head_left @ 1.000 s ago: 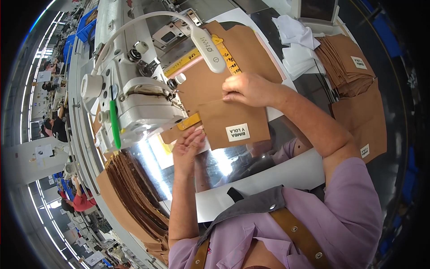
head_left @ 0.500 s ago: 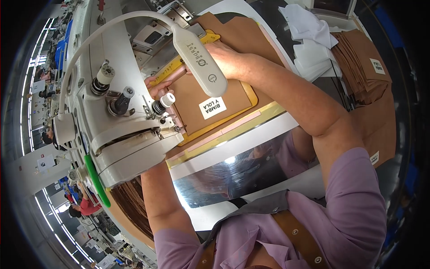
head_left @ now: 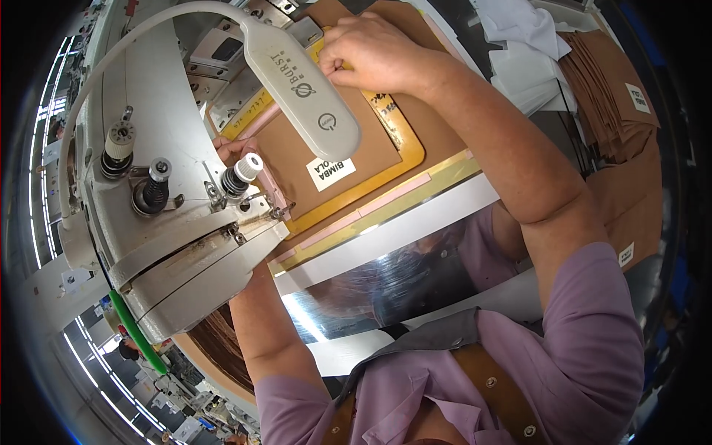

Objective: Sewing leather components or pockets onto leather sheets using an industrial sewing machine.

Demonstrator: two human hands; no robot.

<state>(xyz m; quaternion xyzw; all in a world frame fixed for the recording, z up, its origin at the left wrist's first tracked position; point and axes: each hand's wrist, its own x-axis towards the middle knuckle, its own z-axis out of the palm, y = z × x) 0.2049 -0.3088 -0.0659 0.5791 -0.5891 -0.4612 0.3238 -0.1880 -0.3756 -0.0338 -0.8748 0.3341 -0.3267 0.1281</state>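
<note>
A brown panel (head_left: 297, 159) with a white label lies inside a yellow frame (head_left: 406, 144), under the sewing machine's arm. Pink strip (head_left: 273, 185) runs along the panel's left edge. At the panel's far left corner, next to the strip, my left hand (head_left: 233, 148) has its fingers bent together; the machine head hides much of it. My right hand (head_left: 374, 53) is over the frame's far side, fingers curled and thumb drawn in. Whatever lies between those fingertips is hidden. The white lamp (head_left: 304, 85) covers part of the panel between my hands.
The sewing machine head (head_left: 200, 252) fills the left side, with thread tension knobs (head_left: 245, 172). A yellow strip with pink pieces (head_left: 371, 211) and a shiny metal plate (head_left: 393, 274) lie nearer me. Stacked brown panels (head_left: 601, 96) and white cloth (head_left: 523, 26) are at right.
My right hand has come up off the panel and moved away from me, its fingers now curled. My left hand stays by the far left corner. The whole view has shifted slightly.
</note>
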